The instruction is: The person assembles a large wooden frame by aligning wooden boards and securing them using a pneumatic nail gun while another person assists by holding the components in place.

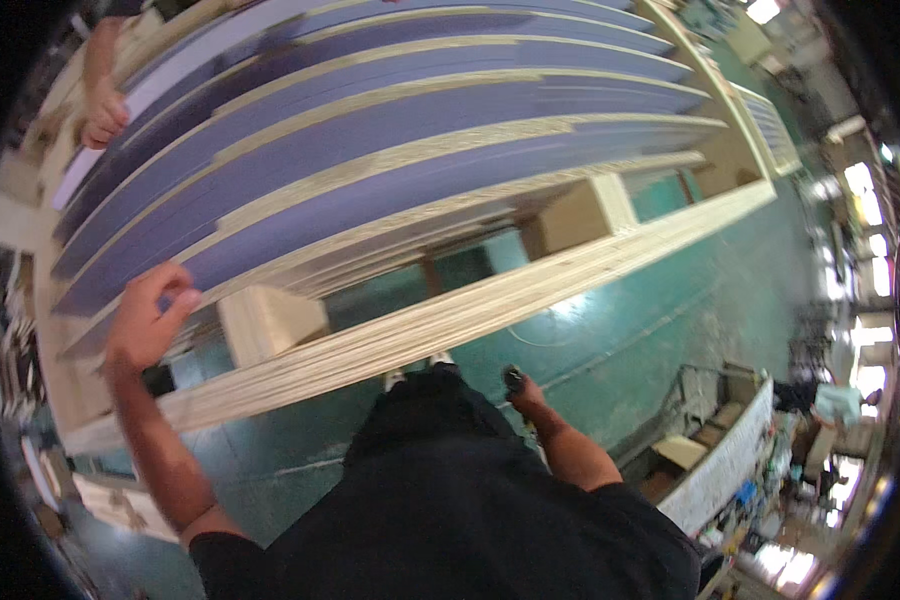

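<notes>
My left hand (148,319) hovers above the left end of a wooden frame (450,315), with its fingers bent and a gap between thumb and forefinger. Nothing shows in its grasp. Just right of it, a pale wood block (266,322) sits against the inside of the frame's near rail. My right hand (529,397) hangs low beside my body, closed around a dark tool (513,377) whose kind is too blurred to tell. Inside the frame, several long purple-faced boards (420,154) with pale wood edges run lengthwise, side by side.
Another person's hand (106,116) rests near the frame's far left corner. A second block (576,214) is set toward the right inside the frame. On the green floor (607,322), a bin (720,450) with wood offcuts stands at my right. A further person (840,405) is beyond it.
</notes>
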Tool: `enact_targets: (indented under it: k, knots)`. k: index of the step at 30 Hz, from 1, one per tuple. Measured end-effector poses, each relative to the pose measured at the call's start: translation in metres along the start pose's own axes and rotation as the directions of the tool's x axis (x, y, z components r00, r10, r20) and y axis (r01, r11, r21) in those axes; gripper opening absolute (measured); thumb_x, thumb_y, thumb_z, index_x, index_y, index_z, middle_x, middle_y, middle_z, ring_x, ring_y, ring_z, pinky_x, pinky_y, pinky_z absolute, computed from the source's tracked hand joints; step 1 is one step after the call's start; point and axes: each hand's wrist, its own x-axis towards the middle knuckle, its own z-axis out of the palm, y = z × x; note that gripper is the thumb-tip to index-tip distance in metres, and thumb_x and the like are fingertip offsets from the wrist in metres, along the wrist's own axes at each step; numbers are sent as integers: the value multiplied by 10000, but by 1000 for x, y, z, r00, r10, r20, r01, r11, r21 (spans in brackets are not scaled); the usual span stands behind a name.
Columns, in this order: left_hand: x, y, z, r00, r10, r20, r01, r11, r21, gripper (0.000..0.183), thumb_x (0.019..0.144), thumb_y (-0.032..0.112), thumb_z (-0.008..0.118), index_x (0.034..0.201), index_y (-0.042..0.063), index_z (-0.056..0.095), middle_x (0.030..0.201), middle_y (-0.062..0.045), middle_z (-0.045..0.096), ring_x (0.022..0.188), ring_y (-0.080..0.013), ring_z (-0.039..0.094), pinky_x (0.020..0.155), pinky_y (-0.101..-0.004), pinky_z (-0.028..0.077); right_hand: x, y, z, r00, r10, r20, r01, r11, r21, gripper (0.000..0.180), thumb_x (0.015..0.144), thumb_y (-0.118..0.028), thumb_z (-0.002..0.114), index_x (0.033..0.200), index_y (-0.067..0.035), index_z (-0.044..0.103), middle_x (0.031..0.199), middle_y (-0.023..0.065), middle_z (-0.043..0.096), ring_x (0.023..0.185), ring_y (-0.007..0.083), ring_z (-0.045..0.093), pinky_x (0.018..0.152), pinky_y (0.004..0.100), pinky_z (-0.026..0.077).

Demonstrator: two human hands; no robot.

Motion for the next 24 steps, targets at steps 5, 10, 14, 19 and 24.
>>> enact_targets:
  k: [5,10,14,19,24]
  knots:
    - [-59,18,17,969,46,-242,-30,997,67,237,832,152,669,995,-12,616,1068,-135,638,1021,-303,614,924,-395,468,8,7,11,990,88,113,-86,996,-23,578,711,-156,756,1239,-45,545,1064,177,690,962,331,683,807,455,546]
    - [-105,33,58,893,266,-364,-263,963,59,179,820,154,695,929,21,643,1095,-119,646,1040,-306,614,898,-420,485,27,58,36,994,-88,58,93,992,-88,438,726,-106,727,1130,-30,574,860,151,691,687,282,693,604,430,550]
    - [-122,30,76,859,232,-457,-241,970,38,161,815,164,707,900,38,654,1049,-100,658,976,-296,629,857,-419,497,27,41,35,977,45,206,-44,999,-5,445,705,-113,740,1110,-39,572,835,132,683,689,283,681,611,435,538]
    - [-121,37,89,793,214,-570,-192,976,100,129,807,174,708,864,72,655,954,-64,666,861,-274,644,772,-393,502,12,0,5,985,-51,167,30,991,127,305,723,-70,725,985,-29,574,709,124,653,592,246,661,502,414,505]
    - [-118,34,102,745,138,-653,-136,989,55,97,784,174,715,806,123,637,852,7,633,775,-229,624,720,-386,495,18,-4,4,973,65,223,-66,998,-3,409,709,-65,732,1071,-9,550,796,117,663,658,238,668,560,409,529]
